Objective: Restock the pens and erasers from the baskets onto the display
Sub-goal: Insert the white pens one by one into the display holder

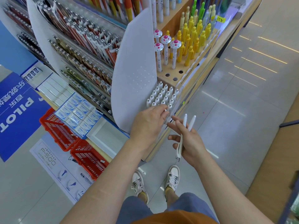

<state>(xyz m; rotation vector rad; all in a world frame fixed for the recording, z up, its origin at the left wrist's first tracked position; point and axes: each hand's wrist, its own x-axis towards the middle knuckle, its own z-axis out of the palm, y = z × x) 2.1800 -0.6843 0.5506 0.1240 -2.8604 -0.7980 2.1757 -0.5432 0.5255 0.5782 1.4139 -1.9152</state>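
Note:
My left hand (149, 122) pinches a white pen at the near edge of a block of white pens (162, 96) that stand upright in the wooden display (169, 77). Just right of it, my right hand (188, 141) holds two white pens (184, 135) between its fingers, tips up and clicker ends down. Two red baskets (61, 133) sit on the floor at lower left. Boxed erasers (77, 110) lie in rows on the low shelf above them.
A curved white divider panel (134, 65) rises left of the white pens. Yellow and green pens (192, 38) and pink-topped pens (165, 46) fill the wooden display behind. Racks of metal-capped pens (84, 50) cover the left. Tiled floor lies to the right.

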